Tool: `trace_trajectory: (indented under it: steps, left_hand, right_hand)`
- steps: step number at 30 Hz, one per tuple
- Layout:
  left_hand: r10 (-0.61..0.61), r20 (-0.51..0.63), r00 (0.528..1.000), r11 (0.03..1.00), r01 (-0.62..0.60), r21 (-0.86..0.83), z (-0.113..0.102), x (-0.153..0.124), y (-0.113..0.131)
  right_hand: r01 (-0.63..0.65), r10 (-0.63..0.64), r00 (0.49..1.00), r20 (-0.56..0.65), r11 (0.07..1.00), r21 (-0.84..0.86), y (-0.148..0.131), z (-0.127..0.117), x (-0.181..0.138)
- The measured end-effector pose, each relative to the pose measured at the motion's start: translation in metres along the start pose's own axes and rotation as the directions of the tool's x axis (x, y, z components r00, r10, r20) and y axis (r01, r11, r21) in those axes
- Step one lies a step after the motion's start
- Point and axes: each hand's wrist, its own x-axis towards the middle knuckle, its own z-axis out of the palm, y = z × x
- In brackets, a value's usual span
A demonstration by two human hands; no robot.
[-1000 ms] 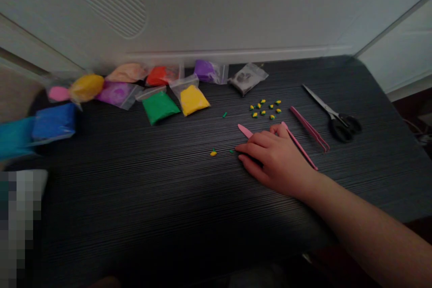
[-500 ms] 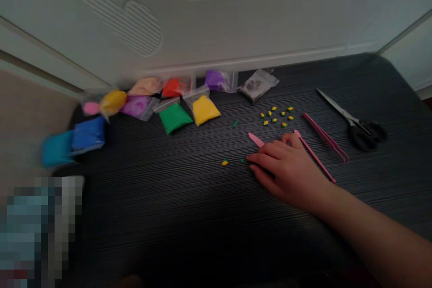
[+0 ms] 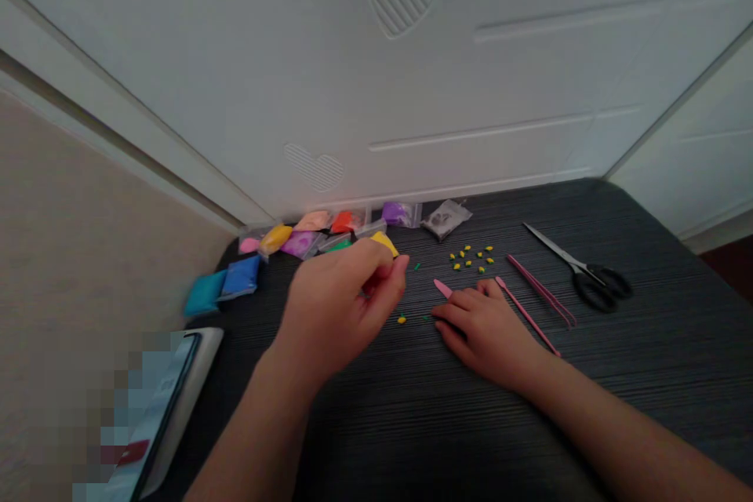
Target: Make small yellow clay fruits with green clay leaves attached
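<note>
My left hand (image 3: pixel 344 302) is raised over the table, its thumb and fingertips pressed together in a pinch. Whatever lies between those fingertips is too small or hidden to make out. Palm down on the dark table, my right hand (image 3: pixel 491 333) is closed over a pink clay knife (image 3: pixel 443 289); the blade sticks out past the fingers and the handle is hidden. Left of its fingertips are a tiny green clay bit (image 3: pixel 425 318) and a small yellow clay piece (image 3: pixel 401 320) with a green tip. Another green strip (image 3: pixel 417 267) lies farther back.
Several yellow-and-green clay pieces (image 3: pixel 468 260) lie behind my right hand. To the right are a thin pink tool (image 3: pixel 529 318), pink tweezers (image 3: pixel 540 290) and black-handled scissors (image 3: pixel 580 267). Clay bags, including a blue one (image 3: pixel 240 276), line the back left. A phone-like device (image 3: pixel 170 408) is front left.
My left hand has come in from below the frame and now hangs pinched before the clay bags. My right hand stays over the knife. The view has tilted up and shifted left.
</note>
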Motion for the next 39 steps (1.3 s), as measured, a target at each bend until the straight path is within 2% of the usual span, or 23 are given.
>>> trace_trajectory:
  steps: [1, 2, 4, 6, 7, 9, 12, 18, 23, 39]
  left_hand:
    - [0.035, 0.004, 0.999, 0.997, -0.035, 0.065, 0.008, 0.001, -0.005]
    - [0.024, 0.059, 0.998, 0.995, -0.029, 0.091, 0.017, 0.001, -0.014]
    - [-0.121, 0.1, 0.988, 0.993, 0.12, 0.014, 0.039, -0.002, -0.036]
    - [-0.285, 0.114, 0.952, 0.948, 0.298, -0.111, 0.059, -0.01, -0.061]
    - [-0.311, 0.106, 0.944, 0.937, 0.324, -0.131, 0.066, -0.015, -0.072]
    - [-0.346, 0.095, 0.933, 0.918, 0.358, -0.168, 0.075, -0.022, -0.088]
    - [-0.394, 0.083, 0.915, 0.882, 0.402, -0.244, 0.077, -0.024, -0.102]
    - [-0.443, 0.069, 0.894, 0.779, 0.423, -0.463, 0.074, -0.02, -0.111]
    - [-0.447, 0.072, 0.892, 0.729, 0.409, -0.548, 0.075, -0.019, -0.109]
    - [-0.363, -0.029, 0.931, 0.786, 0.29, -0.546, 0.078, -0.016, -0.11]
  right_hand:
    - [0.004, -0.004, 1.0, -0.005, 1.0, 0.0, 0.0, 0.0, 0.0]
    - [0.008, -0.008, 1.0, -0.007, 1.0, 0.0, 0.0, 0.0, 0.0]
    - [0.014, -0.014, 1.0, -0.009, 1.0, -0.008, 0.0, 0.0, 0.0]
    - [0.017, -0.017, 1.0, -0.003, 1.0, -0.017, 0.0, 0.0, 0.0]
    - [0.017, -0.017, 1.0, 0.002, 1.0, -0.022, 0.0, 0.0, -0.001]
    - [0.014, -0.013, 1.0, 0.015, 0.999, -0.03, 0.0, 0.0, -0.001]
    - [0.01, -0.008, 0.999, 0.044, 0.999, -0.038, -0.001, 0.0, -0.001]
    - [0.025, -0.023, 0.994, 0.102, 0.999, -0.02, -0.003, -0.001, -0.002]
    - [0.026, -0.023, 0.995, 0.095, 0.999, -0.039, -0.003, 0.0, -0.001]
    - [0.09, -0.079, 0.989, 0.123, 0.992, -0.084, -0.006, 0.002, 0.0]
